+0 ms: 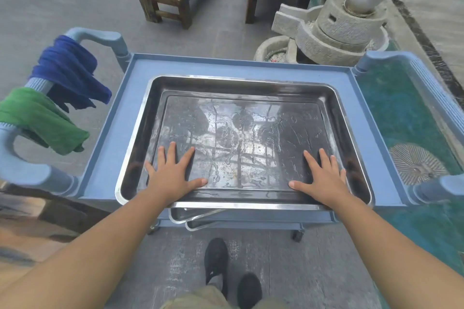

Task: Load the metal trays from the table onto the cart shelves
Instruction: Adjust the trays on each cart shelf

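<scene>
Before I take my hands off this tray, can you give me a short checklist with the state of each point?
1. Tray on the top shelf: ok.
2. Tray fully inside the shelf: not ok, its near rim sticks out over the front edge.
3. Left hand and right hand flat inside the tray, gripping nothing: ok.
4. Room behind the tray to push it in: ok, bare shelf shows there.
5. Lower trays seated straight: not ok, they sit askew and stick out.
6. Cart wheels locked: cannot tell.
</scene>
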Demonstrator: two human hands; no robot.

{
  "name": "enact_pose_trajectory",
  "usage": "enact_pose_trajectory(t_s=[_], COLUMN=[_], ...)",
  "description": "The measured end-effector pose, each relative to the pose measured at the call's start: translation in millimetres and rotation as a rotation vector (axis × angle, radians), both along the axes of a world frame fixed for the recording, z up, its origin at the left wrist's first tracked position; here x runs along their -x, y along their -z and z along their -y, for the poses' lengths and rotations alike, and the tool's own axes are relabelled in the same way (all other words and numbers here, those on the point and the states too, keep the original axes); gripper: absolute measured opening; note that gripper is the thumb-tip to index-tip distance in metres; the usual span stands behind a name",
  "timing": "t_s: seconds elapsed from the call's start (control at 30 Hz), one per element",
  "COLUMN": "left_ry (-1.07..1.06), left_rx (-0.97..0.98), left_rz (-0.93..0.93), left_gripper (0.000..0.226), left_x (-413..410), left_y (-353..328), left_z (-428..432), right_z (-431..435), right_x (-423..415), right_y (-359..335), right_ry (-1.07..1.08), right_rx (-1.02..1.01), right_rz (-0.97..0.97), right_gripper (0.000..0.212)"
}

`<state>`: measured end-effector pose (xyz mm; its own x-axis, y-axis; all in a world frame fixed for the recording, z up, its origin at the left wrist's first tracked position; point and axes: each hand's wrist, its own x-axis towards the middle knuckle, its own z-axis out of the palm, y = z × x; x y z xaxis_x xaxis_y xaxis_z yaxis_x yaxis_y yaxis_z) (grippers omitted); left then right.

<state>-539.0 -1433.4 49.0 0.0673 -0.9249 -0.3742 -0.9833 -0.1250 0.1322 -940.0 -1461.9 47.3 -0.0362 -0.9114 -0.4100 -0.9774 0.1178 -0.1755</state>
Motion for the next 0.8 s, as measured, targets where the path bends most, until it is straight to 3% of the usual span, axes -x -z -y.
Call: enact_pose_trajectory(t_s=[0.17,0.4,0.5,0.63,0.8], left_ry=[-0.023,-0.122,-0.013,0.017,0.038], left_rx=[-0.046,0.152,0.303,0.401,0.297], left_rz=[0.038,-0.118,0.003,-0.051,-0.022], left_gripper=[0.099,0.042,0.034,0.026,0.026], left_x=[9.1,45.4,58.3,69.8,80.3], left_y=[-14.6,-45.8,-56.7,-58.9,-41.5], left_z=[0.1,-40.4,-85.3,-142.3,-185.5], right_z=[-0.2,-58.2,-101.2,-147.6,-189.2], right_x=[-4.4,-26.6,-25.9,-19.8,-19.0], right_y=[-11.7,-38.2,-48.7,-51.0,-32.2], right_ry=[-0.015,-0.011,-0.06,-0.117,-0.146], right_rx=[-0.004,0.217,0.288,0.312,0.296], right_rz=[-0.027,0.263,0.314,0.212,0.207], right_gripper=[0.11,0.075,0.068,0.068,0.062])
